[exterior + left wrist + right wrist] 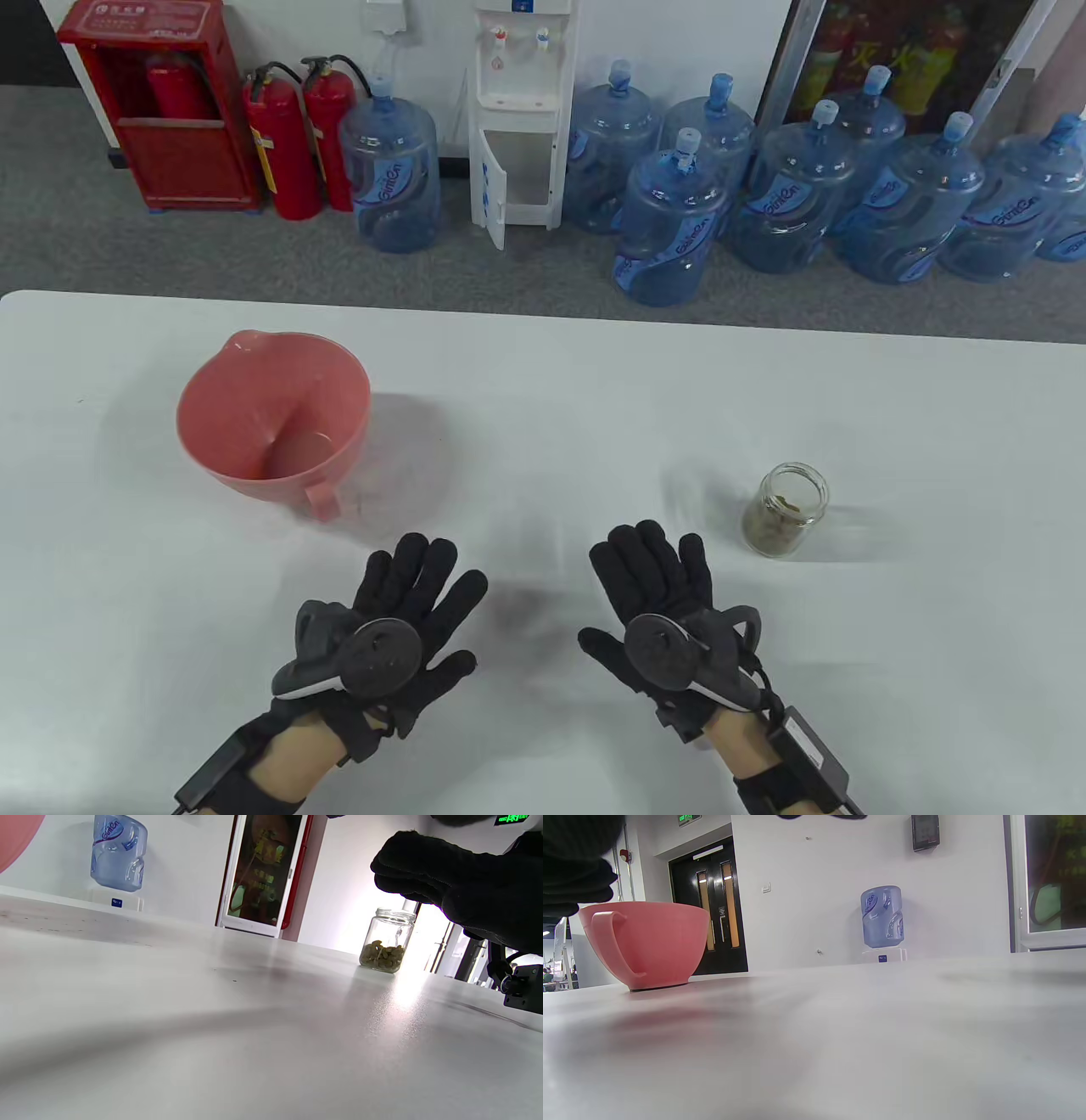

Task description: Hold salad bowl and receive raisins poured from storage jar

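- The pink salad bowl (273, 416) is standing upright at about ten o'clock on the white surface (551, 407). Its handle (322, 499) is pointing toward the person and a small spout is facing the far edge. It is looking empty inside.
- The left hand (399, 611) is hovering flat, fingers spread and released, gripping nothing. It is sitting near seven o'clock, just short of the bowl's handle and not touching it.
- The right hand (657, 594) is likewise lying open, palm down, holding nothing, at about five o'clock. In the left wrist view it is hanging above the surface, clear of the jar.
- The glass storage jar (785, 509) is standing upright at about three o'clock, just beyond and to the right of the right hand, apart from it. No lid is showing, and raisins (382, 957) are filling only its lower part.
- By my reading the task is barely starting: neither thing is being held, and nothing is being poured.
- The next move is probably calling for the left hand to be reaching forward to steady the bowl by its handle or rim. The right hand would be closing around the jar, then lifting and tipping it over the bowl's wide mouth.
- The two are standing well apart, so one would need carrying toward the other.
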### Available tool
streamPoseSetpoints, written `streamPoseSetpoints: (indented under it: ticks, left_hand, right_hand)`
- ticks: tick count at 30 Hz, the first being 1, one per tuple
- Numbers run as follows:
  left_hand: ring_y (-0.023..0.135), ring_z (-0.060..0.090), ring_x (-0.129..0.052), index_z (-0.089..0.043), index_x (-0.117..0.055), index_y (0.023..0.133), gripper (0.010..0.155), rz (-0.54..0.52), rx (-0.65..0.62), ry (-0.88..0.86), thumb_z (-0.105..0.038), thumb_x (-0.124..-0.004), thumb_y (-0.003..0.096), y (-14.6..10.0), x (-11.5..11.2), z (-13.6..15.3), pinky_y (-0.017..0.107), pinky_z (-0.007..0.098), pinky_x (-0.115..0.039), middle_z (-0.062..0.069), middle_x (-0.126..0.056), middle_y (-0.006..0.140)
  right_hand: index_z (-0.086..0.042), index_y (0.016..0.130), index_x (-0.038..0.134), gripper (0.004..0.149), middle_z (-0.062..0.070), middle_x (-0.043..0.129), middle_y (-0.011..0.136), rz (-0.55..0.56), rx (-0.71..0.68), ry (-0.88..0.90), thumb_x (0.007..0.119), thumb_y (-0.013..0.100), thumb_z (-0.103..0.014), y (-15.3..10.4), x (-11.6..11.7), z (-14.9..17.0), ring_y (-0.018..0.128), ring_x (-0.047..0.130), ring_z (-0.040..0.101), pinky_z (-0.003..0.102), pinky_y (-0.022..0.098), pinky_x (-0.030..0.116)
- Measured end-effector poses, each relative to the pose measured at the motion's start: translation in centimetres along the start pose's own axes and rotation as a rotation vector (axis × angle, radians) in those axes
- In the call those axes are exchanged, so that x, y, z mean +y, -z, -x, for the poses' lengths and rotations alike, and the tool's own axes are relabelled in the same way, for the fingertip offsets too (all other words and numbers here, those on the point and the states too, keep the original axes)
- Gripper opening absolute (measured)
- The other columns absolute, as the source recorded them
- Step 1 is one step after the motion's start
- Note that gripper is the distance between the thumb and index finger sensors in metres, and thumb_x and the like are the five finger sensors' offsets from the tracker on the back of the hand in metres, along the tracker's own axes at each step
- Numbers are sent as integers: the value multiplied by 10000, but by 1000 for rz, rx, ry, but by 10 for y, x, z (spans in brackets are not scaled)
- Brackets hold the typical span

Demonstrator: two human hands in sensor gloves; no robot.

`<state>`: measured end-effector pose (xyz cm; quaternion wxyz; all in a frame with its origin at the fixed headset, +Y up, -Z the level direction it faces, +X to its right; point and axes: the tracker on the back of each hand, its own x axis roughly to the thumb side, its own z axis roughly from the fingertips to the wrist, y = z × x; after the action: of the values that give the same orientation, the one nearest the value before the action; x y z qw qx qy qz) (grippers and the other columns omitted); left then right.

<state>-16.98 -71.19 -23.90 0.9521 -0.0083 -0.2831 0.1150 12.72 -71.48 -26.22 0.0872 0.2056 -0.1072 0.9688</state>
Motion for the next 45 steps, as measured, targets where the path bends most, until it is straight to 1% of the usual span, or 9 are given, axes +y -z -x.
streamPoseSetpoints:
  ticks: [21,29,39,41,43,44,45]
  left_hand:
    - [1103,405,-117,-421,-304,1076,725,11,-3,-30,-657,-557,439,0,-2,2,727,596,-212,22,-105,1131]
    - [1105,407,-141,-425,-323,1074,720,10,-3,-34,-651,-569,436,0,-2,2,729,597,-220,28,-145,1138]
    - [1113,417,-211,-428,-369,1070,709,7,-13,-10,-641,-597,432,1,-1,-3,735,593,-249,38,-222,1145]
    - [1114,422,-263,-425,-384,1071,707,4,-20,-35,-643,-595,433,3,0,-4,740,589,-277,44,-254,1148]
    - [1114,419,-263,-425,-389,1070,704,31,-18,-87,-642,-595,433,6,2,-4,741,586,-272,43,-257,1148]
    - [1115,419,-273,-426,-385,1072,706,33,-20,-98,-650,-588,433,7,4,-4,741,585,-282,45,-261,1148]
    - [1116,418,-277,-424,-389,1072,705,24,-16,-144,-648,-587,434,7,7,-3,742,583,-281,43,-266,1148]
  right_hand:
    - [-380,1025,189,900,-47,144,1128,10,-20,-19,636,321,-721,-2,0,-4,1102,240,265,617,776,188]
    - [-380,1025,190,900,-46,149,1129,8,-30,-24,637,322,-720,-3,1,-6,1102,244,266,616,777,193]
    - [-381,1024,187,904,-48,160,1131,8,-46,-29,638,319,-723,-6,-1,-9,1103,251,264,618,778,199]
    - [-381,1025,189,905,-49,165,1132,8,-48,-30,640,318,-723,-6,-1,-10,1103,253,264,617,778,202]
    - [-379,1024,189,904,-50,169,1132,5,-51,-33,640,320,-722,-5,0,-10,1103,255,263,617,778,203]
    - [-379,1024,188,905,-50,170,1132,3,-51,-33,640,319,-722,-5,1,-10,1103,255,265,617,778,202]
    - [-380,1024,188,905,-49,169,1132,-2,-51,-34,641,318,-721,-6,1,-11,1103,255,264,617,778,202]
